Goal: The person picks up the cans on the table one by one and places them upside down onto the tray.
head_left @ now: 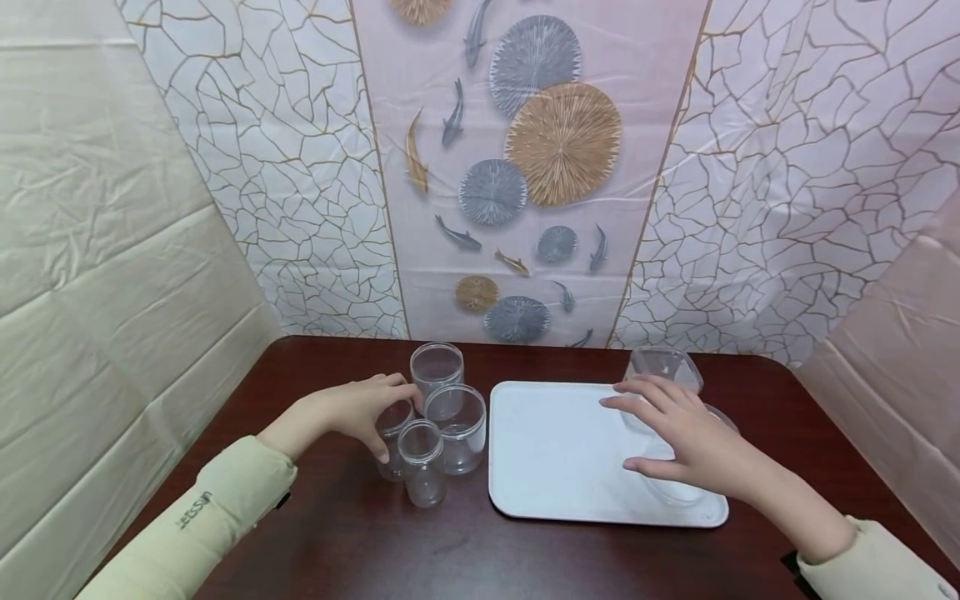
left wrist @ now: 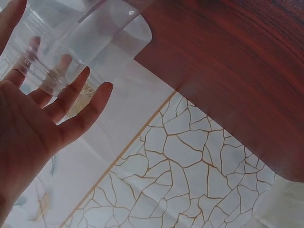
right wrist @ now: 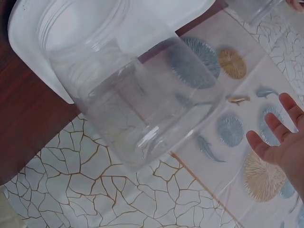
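Several clear, lidless jars stand grouped on the left side of the table. My left hand (head_left: 367,408) is at the leftmost jar (head_left: 393,467), its fingers and thumb spread around it; contact is hard to tell. A slim jar (head_left: 424,467), a wider jar (head_left: 461,437) and a back jar (head_left: 437,367) are beside it. In the left wrist view the fingers (left wrist: 80,102) look loosely extended near clear plastic. My right hand (head_left: 686,433) hovers with spread fingers over a clear round container (head_left: 678,492) on the white tray (head_left: 555,450), partly hiding it.
A clear squarish container (head_left: 667,367) stands at the tray's back right corner, partly behind the right hand. The dark reddish-brown table (head_left: 465,554) meets a patterned cloth backdrop (head_left: 517,250) at the back, with pale cloth walls (head_left: 97,250) on both sides.
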The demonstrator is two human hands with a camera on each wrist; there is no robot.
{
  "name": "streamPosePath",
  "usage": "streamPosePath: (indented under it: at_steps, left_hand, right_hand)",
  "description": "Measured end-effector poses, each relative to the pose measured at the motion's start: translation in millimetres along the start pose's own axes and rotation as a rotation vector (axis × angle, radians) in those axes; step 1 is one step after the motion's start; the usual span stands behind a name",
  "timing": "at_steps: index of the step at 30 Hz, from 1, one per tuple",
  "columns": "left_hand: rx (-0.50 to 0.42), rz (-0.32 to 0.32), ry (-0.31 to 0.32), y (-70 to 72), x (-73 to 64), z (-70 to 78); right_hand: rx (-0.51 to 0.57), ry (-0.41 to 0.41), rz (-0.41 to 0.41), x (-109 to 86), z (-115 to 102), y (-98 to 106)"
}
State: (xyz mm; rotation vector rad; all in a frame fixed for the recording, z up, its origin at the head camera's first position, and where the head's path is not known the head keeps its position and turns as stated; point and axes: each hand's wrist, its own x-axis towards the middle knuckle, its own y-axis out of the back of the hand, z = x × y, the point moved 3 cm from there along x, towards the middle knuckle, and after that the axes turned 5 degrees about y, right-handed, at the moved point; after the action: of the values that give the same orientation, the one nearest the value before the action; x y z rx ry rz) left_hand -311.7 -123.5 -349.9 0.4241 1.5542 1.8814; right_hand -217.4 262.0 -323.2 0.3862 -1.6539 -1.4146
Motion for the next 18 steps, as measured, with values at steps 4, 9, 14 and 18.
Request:
streamPosePath:
  at_steps: [4,9,14,18]
  left_hand:
    - [-0.003,-0.010,-0.007,-3.9,3.3,-1.7]
    - [-0.028,-0.020,-0.030,-9.2,5.9,-2.3]
    - [-0.026,-0.016,-0.056,-11.3,8.2,-1.6]
    - [-0.007,0.006,-0.068,-10.4,8.9,-0.9]
  right_hand:
    - [0.001,0.012,0.002,0.5,-0.6,-4.0]
    - [-0.001,0.024,0.000,-0.1,-1.8,-9.1]
    - [0.009,0.022,-0.004,-0.6,-2.0,-13.7]
    - [0.017,0.020,-0.006,0.9,-2.1,-16.3]
